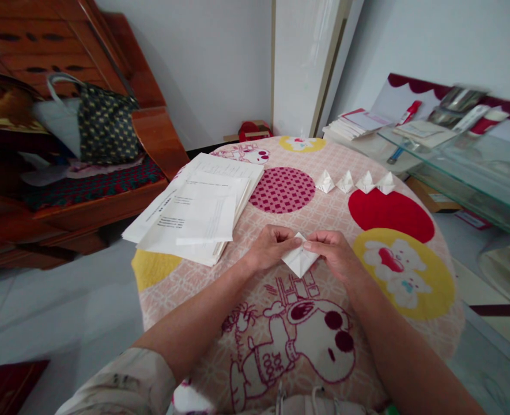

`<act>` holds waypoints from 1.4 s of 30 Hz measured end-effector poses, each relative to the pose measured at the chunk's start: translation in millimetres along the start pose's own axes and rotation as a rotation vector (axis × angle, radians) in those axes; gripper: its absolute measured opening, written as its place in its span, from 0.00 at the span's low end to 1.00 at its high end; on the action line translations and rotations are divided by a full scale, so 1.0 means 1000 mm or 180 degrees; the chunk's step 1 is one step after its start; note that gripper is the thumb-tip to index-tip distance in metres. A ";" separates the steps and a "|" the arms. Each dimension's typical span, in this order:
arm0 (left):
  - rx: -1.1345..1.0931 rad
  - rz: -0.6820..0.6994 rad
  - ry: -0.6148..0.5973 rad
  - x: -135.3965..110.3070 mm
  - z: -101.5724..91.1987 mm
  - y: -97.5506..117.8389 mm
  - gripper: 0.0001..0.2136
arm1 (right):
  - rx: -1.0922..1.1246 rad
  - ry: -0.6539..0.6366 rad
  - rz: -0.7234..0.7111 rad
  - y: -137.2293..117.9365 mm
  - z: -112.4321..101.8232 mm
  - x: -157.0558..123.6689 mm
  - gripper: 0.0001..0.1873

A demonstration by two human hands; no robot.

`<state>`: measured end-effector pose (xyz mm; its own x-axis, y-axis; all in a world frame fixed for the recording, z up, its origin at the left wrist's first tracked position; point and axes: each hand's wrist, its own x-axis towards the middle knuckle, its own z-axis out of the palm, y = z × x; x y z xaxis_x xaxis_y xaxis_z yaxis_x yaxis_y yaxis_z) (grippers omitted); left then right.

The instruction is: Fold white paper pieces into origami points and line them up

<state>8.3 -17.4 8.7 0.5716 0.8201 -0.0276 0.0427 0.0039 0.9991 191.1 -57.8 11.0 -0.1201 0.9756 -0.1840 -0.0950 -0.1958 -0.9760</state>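
My left hand (pixel 270 246) and my right hand (pixel 335 252) both pinch a small folded white paper piece (pixel 300 259) over the middle of a round table with a pink cartoon cloth (pixel 324 311). The fingers of each hand are closed on the paper's upper edges. The paper points downward like a folded wedge. Several finished folded white paper shapes (pixel 355 182) stand in a row at the table's far side. A stack of printed white sheets (pixel 198 210) lies on the table's left part, beyond my left hand.
A wooden bench (pixel 108 190) with a dark patterned bag (pixel 103 124) stands at the left. A glass shelf (pixel 466 167) with papers, a pen and cans is at the right. A white panel (pixel 302 63) leans on the far wall. Grey tiled floor surrounds the table.
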 end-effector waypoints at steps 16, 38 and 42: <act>0.0098 0.0104 0.0389 0.000 -0.015 0.003 0.18 | -0.0110 -0.0145 0.0061 -0.003 -0.003 -0.003 0.16; -0.0469 0.0058 0.0277 0.003 -0.016 -0.003 0.12 | -0.0805 0.0037 -0.0240 -0.003 -0.012 0.002 0.15; 0.0253 0.0589 0.0589 0.002 -0.014 -0.003 0.10 | -0.0881 0.0409 -0.0457 0.001 -0.012 0.006 0.09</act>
<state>-2.1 -7.4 6.1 0.4163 0.8934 0.1689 0.0197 -0.1946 0.9807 201.7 -50.8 7.0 0.0023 0.9993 -0.0382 0.1722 -0.0380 -0.9843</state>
